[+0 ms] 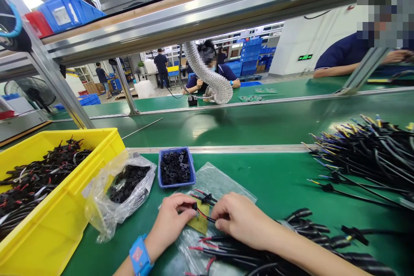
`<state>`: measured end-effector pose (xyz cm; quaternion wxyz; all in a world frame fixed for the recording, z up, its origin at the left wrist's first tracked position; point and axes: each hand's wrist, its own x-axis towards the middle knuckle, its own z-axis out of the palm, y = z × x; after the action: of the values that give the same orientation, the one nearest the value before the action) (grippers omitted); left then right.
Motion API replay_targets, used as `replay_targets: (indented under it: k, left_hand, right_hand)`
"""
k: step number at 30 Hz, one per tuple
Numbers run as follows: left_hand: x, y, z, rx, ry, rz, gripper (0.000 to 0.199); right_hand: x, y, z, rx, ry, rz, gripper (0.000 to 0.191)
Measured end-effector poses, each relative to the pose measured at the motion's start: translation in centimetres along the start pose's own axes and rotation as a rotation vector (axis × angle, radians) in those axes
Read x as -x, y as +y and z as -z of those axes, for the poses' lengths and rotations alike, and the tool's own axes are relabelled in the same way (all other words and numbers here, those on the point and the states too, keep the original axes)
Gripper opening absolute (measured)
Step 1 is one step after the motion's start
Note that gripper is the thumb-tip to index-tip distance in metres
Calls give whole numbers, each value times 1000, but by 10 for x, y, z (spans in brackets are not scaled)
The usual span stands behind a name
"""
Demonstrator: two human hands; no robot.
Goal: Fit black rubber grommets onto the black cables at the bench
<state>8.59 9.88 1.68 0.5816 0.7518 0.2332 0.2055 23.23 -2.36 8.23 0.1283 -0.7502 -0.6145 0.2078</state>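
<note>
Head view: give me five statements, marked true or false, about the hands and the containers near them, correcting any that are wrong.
1. The left hand pinches a small black part. True.
2. The right hand holds a screwdriver. False: it grips a thin black cable.
3. The blue wristband is on the right wrist. False: it is on the left wrist.
4. The small blue bin holds black parts. True.
5. The clear plastic bag lies inside the yellow crate. False: it lies beside the crate, outside it.
</note>
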Motion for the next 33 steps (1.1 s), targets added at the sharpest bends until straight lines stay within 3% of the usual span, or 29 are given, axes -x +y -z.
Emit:
replay_targets:
  k: [9, 13, 16, 19, 21, 23, 28, 33]
  left_hand:
    - [-4, -12, -3, 294, -1, 175, 27]
    - [-1, -9, -4, 325, -76, 171, 28]
    - [3, 1, -7, 141, -124, 23, 17]
    - [6, 11, -12, -84, -65, -137, 11]
    - [8, 13, -14, -175, -37, -170, 14]
    - [8, 12, -15, -246, -37, -235, 13]
    - [10, 13, -16, -445, -49, -562, 5]
    - [7, 15, -20, -527, -89, -585, 8]
  right_hand:
    - [3, -1, 0, -28, 19, -4, 17]
    - [3, 0, -1, -33, 2, -9, 19]
    - [3, 1, -2, -34, 5, -29, 18]
    - [3, 1, -3, -29, 4, -38, 16]
    - [2, 2, -3, -74, -13, -34, 15]
    - [1, 4, -4, -184, -65, -44, 16]
    - [-3, 13, -16, -593, -242, -150, 14]
    - [-6, 18, -25, -702, -281, -141, 10]
